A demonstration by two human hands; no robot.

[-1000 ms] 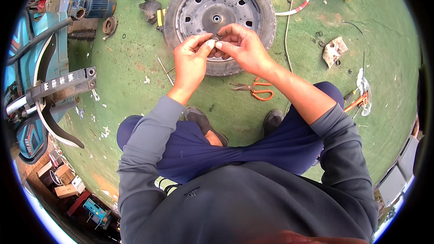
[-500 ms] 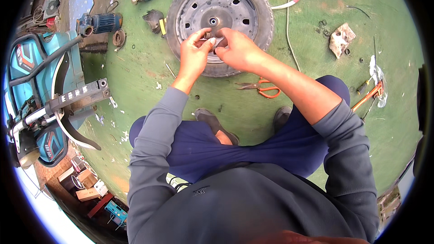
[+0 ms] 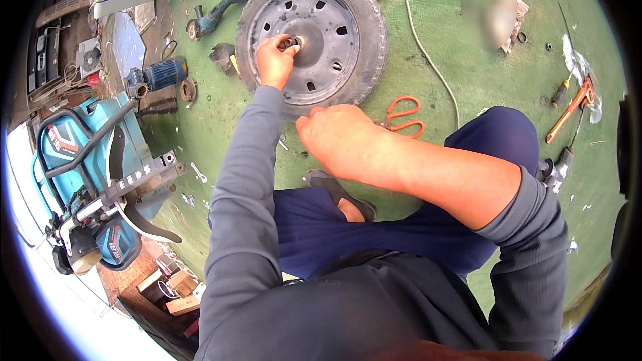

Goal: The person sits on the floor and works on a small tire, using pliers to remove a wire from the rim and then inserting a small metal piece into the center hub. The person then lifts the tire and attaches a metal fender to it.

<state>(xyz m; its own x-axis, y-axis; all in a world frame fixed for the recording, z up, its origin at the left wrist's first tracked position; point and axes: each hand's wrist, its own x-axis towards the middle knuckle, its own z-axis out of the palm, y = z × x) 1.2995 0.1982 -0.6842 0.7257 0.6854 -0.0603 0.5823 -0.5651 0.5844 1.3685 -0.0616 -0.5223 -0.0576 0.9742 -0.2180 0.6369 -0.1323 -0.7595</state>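
A: In the head view, where are your hands?

B: Your left hand [image 3: 275, 63] is clamped by its fingertips on a small dark ring [image 3: 287, 43] at the hub [image 3: 311, 48] of the steel wheel [image 3: 346, 50]. Whether ring and hub touch, I can't tell. Your right hand [image 3: 334, 139] is curled near the tyre [image 3: 376, 39]; its palm is hidden, so I can't tell if it grips anything.

A: What could go wrong for you?

B: With only 1 hand on so small a part, you might lose your pinch, dropping it through 1 of the vent holes [image 3: 342, 31] or onto the green floor [image 3: 495, 87]. Tilted, it could jam. Your right hand is just beside the orange-handled scissors [image 3: 417, 124]; a careless reach could nick you.
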